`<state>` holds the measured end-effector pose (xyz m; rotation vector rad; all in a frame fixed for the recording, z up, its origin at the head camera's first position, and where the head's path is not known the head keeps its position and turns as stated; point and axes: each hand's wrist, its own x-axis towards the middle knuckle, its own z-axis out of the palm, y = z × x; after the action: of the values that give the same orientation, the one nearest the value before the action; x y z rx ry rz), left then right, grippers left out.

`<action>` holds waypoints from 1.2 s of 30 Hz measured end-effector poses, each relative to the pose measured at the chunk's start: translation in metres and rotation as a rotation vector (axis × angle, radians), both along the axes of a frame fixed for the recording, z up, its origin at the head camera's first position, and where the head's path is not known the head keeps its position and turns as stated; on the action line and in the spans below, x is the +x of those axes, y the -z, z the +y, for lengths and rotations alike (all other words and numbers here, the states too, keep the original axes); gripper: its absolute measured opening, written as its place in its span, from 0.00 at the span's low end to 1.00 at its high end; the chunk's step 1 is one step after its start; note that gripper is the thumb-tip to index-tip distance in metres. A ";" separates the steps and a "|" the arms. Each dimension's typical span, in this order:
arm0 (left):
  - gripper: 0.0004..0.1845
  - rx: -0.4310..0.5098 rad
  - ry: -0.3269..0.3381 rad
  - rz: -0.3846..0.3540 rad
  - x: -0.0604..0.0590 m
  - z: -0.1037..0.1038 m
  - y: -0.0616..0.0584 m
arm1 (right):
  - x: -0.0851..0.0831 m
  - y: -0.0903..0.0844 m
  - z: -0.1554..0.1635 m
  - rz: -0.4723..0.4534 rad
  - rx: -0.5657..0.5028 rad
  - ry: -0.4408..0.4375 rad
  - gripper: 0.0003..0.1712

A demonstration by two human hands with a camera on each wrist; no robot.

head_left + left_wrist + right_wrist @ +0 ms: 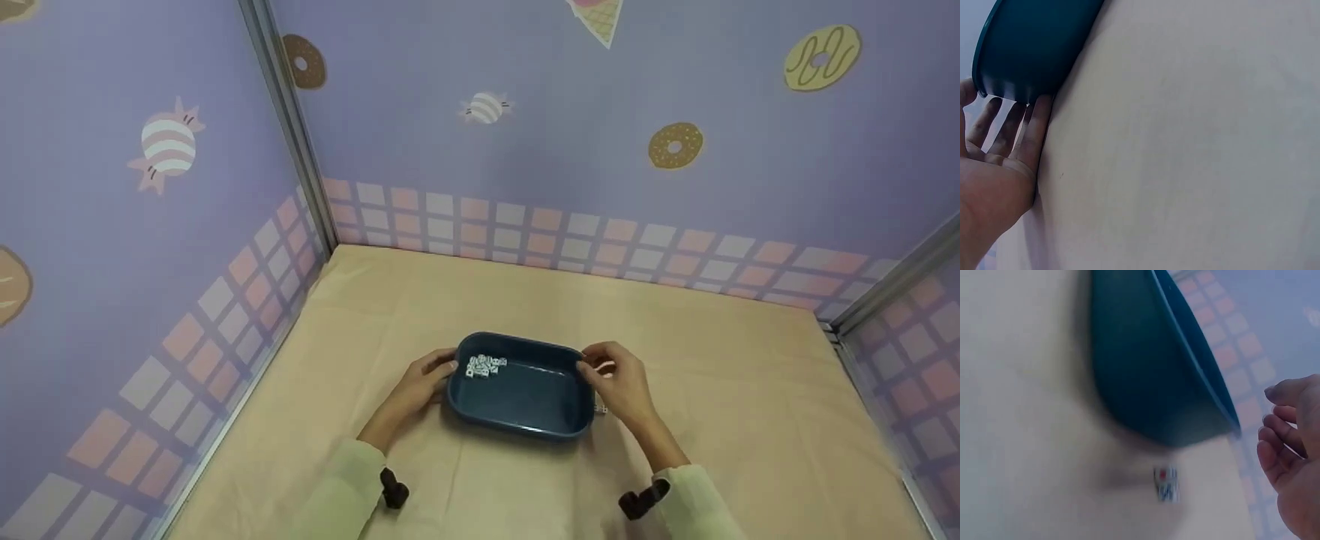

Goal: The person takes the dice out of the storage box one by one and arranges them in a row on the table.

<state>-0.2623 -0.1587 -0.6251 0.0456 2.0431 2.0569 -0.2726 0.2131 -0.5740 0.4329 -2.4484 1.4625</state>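
Observation:
A dark blue rectangular dish (525, 401) with rounded corners is between my two hands. Small white dice (484, 366) lie bunched inside its far left corner. At its left end my left hand (418, 386) grips it, thumb at the rim and fingers (1032, 132) against the outer wall. My right hand (621, 379) is at the opposite end, its fingers loosely bent; the right wrist view shows a gap between the fingertips (1269, 392) and the rim. Two dice (1166, 484) sit on the cloth just outside the dish, below my right hand.
A pale beige cloth (420, 300) with faint creases covers the table. Purple wall panels (562, 150) printed with sweets and pink and white squares enclose the back and sides. Grey metal posts (296, 127) stand at the corners.

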 end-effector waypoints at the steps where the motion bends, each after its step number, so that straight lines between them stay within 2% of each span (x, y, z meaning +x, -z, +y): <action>1: 0.27 -0.003 -0.002 -0.003 0.000 -0.001 0.000 | -0.001 -0.001 -0.010 0.012 -0.009 -0.025 0.11; 5: 0.27 -0.013 -0.002 -0.006 0.000 -0.002 -0.001 | -0.006 0.001 -0.049 -0.010 -0.030 -0.087 0.12; 15: 0.28 -0.025 -0.001 0.016 -0.002 -0.002 0.001 | -0.015 0.023 -0.110 -0.045 0.068 -0.084 0.17; 20: 0.29 -0.041 -0.002 0.017 -0.001 -0.005 -0.001 | -0.021 0.036 -0.120 -0.029 0.168 -0.088 0.19; 29: 0.28 -0.002 -0.006 0.019 0.000 -0.007 -0.003 | -0.022 0.038 -0.126 -0.005 0.382 -0.153 0.22; 36: 0.28 0.001 -0.013 0.003 -0.001 0.000 0.000 | -0.020 0.042 -0.123 0.001 0.484 -0.129 0.12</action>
<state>-0.2635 -0.1591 -0.6256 0.0361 2.0489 2.0672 -0.2921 0.0904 -0.6162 0.6941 -2.8097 0.8902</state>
